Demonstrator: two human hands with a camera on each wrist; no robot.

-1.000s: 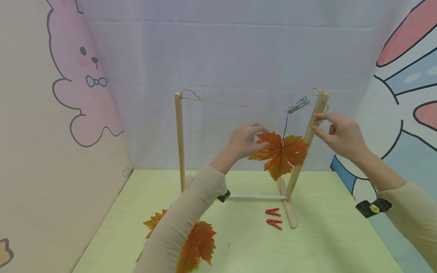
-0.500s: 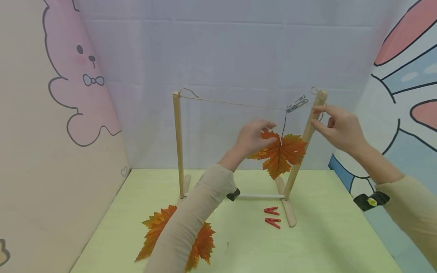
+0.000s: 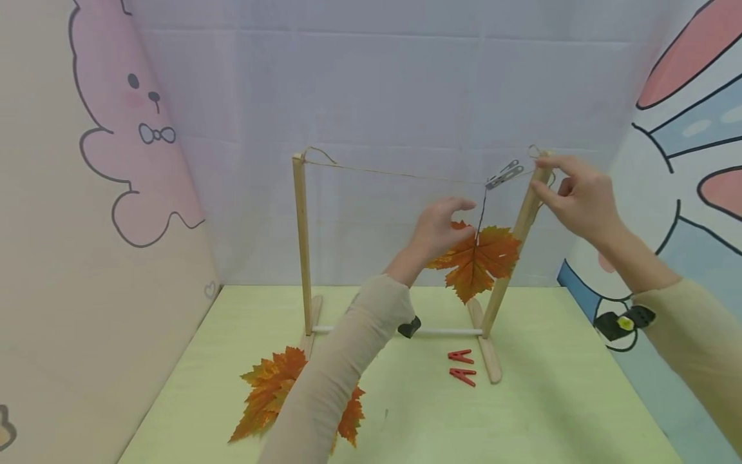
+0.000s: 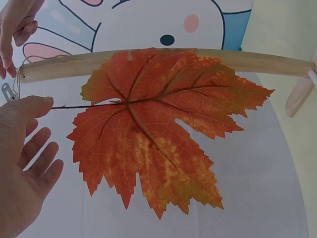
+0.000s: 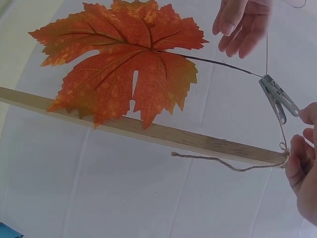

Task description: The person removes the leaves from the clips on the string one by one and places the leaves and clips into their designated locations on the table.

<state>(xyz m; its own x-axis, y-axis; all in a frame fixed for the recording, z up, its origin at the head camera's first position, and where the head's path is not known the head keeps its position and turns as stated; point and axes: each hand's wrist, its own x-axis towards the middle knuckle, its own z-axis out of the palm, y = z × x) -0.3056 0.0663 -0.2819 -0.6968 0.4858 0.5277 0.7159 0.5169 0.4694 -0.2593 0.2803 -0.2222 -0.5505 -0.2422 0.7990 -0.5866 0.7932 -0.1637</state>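
Note:
An orange artificial maple leaf [image 3: 481, 261] hangs by its dark stem from a grey clothespin [image 3: 504, 175] clipped on a twine line [image 3: 400, 174]. My left hand [image 3: 437, 229] is beside the leaf's upper left, thumb and fingers apart; in the right wrist view this left hand [image 5: 245, 25] is clear of the stem. At the top of the right wooden post [image 3: 524, 212] is my right hand [image 3: 580, 196], thumb and forefinger spread with a gap. In the right wrist view, a fingertip of the right hand [image 5: 307, 153] is close to the clothespin's handles [image 5: 290, 111]; contact is unclear.
Two red clothespins [image 3: 462, 366] lie on the pale green table [image 3: 522, 419] near the stand's right foot [image 3: 491, 357]. More maple leaves [image 3: 269, 390] lie at the front left, partly behind the left sleeve. A white rod [image 3: 446, 332] joins the posts low down.
My right hand has risen along the right post toward its top. My left hand has moved right and slightly up, toward the leaf's stem. The leaf still hangs from the grey clothespin.

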